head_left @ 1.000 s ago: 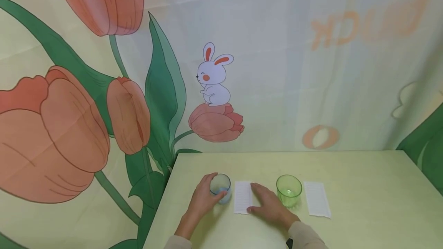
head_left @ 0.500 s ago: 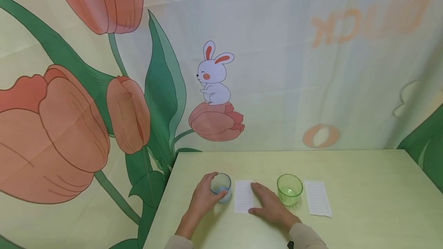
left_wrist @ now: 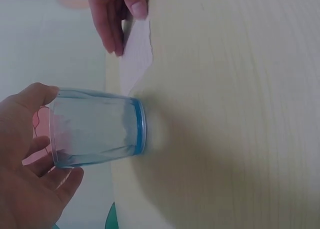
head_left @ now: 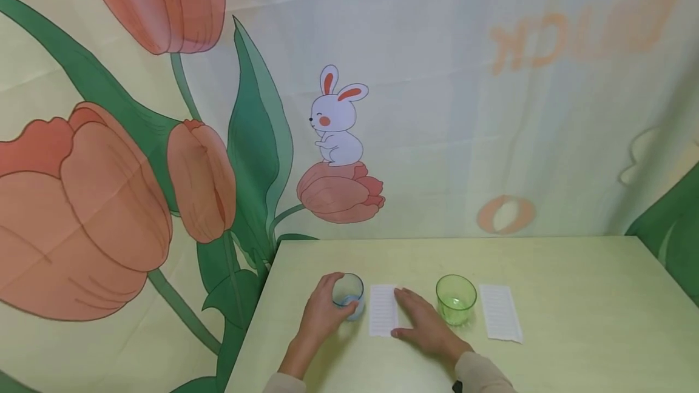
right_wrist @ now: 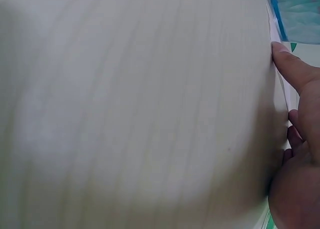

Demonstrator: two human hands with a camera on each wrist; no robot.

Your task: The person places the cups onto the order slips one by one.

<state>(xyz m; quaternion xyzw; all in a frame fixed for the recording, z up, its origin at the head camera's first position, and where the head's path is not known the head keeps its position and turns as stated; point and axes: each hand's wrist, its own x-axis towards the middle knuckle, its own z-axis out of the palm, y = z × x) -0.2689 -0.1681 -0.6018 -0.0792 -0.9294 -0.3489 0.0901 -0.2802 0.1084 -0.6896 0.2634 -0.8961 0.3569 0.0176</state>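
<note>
A clear bluish glass (head_left: 349,307) stands upright on the table, left of a white ruled paper strip (head_left: 383,314). My left hand (head_left: 321,311) grips the glass near its rim, thumb on one side and fingers on the other, as the left wrist view also shows on the glass (left_wrist: 97,129). My right hand (head_left: 428,326) touches the right edge of that strip with thumb and fingertips, its fingers fairly straight. In the right wrist view, the thumb (right_wrist: 292,66) lies at the paper's edge. Just right of this hand stands a green glass (head_left: 456,299).
A second white paper strip (head_left: 500,314) lies right of the green glass. The pale wooden table (head_left: 590,308) ends at the back against a hanging cloth (head_left: 437,108) printed with tulips and a rabbit.
</note>
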